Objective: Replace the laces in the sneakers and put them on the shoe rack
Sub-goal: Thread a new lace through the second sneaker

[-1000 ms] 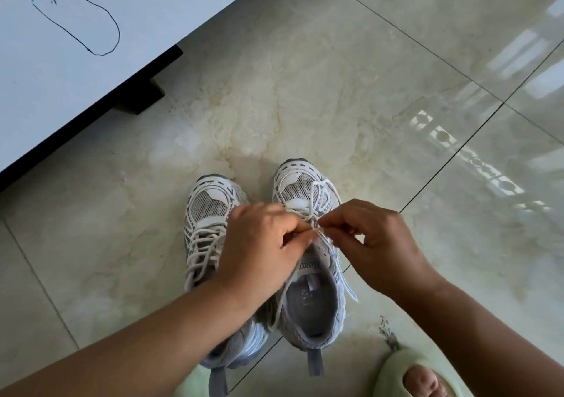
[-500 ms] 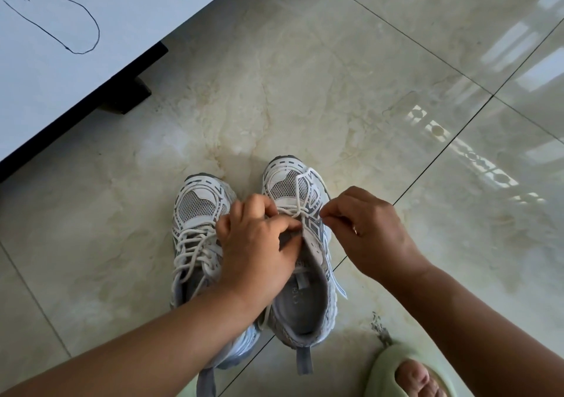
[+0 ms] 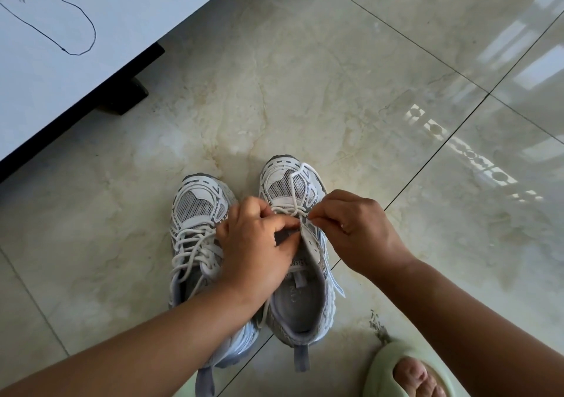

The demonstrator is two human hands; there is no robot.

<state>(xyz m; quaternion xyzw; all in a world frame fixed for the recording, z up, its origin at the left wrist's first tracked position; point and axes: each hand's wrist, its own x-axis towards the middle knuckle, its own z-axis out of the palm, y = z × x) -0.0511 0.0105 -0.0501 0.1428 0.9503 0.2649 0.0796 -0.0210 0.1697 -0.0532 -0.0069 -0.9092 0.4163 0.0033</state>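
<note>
Lacing in hand — both hands, left (image 3: 259,244) and right (image 3: 354,229), pinch the lace (image 3: 294,192) over the right sneaker (image 3: 293,274); next eyelet needs threading.

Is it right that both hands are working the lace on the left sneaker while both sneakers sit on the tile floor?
Not quite. The head view shows the left hand and right hand pinching the lace on the right sneaker; the left sneaker is already laced. Both sit on the tile floor.
</note>
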